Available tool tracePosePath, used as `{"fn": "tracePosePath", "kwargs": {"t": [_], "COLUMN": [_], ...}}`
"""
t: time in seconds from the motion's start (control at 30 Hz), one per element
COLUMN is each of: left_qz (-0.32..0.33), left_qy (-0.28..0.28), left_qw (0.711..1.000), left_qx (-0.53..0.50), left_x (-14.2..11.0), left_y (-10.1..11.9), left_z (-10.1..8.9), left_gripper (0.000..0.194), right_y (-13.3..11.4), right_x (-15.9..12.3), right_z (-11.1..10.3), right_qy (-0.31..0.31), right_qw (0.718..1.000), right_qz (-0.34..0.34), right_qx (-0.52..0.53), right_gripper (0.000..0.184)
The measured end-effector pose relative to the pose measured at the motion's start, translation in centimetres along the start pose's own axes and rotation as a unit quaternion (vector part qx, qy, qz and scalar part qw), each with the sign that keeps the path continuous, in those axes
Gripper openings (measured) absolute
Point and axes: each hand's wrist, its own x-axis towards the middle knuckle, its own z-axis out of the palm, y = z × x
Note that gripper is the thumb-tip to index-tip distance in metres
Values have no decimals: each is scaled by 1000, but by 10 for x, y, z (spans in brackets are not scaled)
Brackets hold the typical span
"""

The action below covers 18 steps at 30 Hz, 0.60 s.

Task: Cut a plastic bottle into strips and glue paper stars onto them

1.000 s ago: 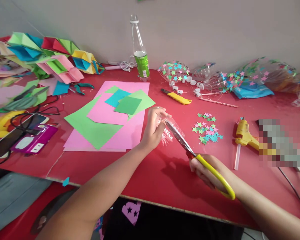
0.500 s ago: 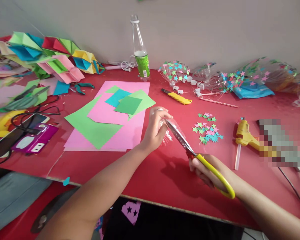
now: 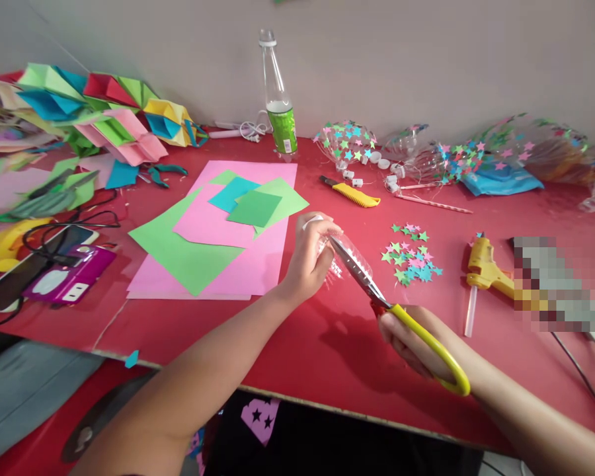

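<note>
Clear plastic piece (image 3: 354, 251) sits just above the red table (image 3: 287, 344), or on it (I cannot tell which), pinched in the left hand (image 3: 308, 258), whose thumb and fingers are curled closed around its near-left end. The right hand (image 3: 411, 337) is wrapped around the handles of the yellow-handled scissors (image 3: 400, 317), whose blades lie against the plastic and look almost together, though their exact gap is hard to make out.

The likeliest trouble is a nick: the blade tips reach right up to the left thumb and fingers, so a slip on such smooth, thin plastic could catch skin. A slack pinch might also let the sheet buckle or the cut wander. Those same fingers hide part of the plastic.

Loose paper stars (image 3: 411, 261) lie near on the right, where a sweeping sleeve or forearm could scatter them; beyond lies a glue gun (image 3: 480, 264). A yellow cutter (image 3: 354, 194) rests behind the plastic, and coloured sheets (image 3: 193, 258) spread left of the hand
</note>
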Motion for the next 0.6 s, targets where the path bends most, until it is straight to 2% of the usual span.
{"fn": "tracePosePath", "kwargs": {"t": [0.13,0.4,0.6], "left_qz": [3,2,14], "left_qy": [-3,-10,-17], "left_qw": [1000,1000,999], "left_qx": [-3,3,35], "left_x": [1,1,3], "left_y": [1,-2,0], "left_z": [0,-1,-1], "left_gripper": [30,27,29], "right_y": [-1,-6,-9], "right_x": [1,2,3], "right_z": [-1,0,-1], "right_qy": [0,16,21], "right_qw": [1000,999,999], "right_qz": [-3,37,28], "right_qx": [-15,-28,-27], "right_gripper": [65,68,66]}}
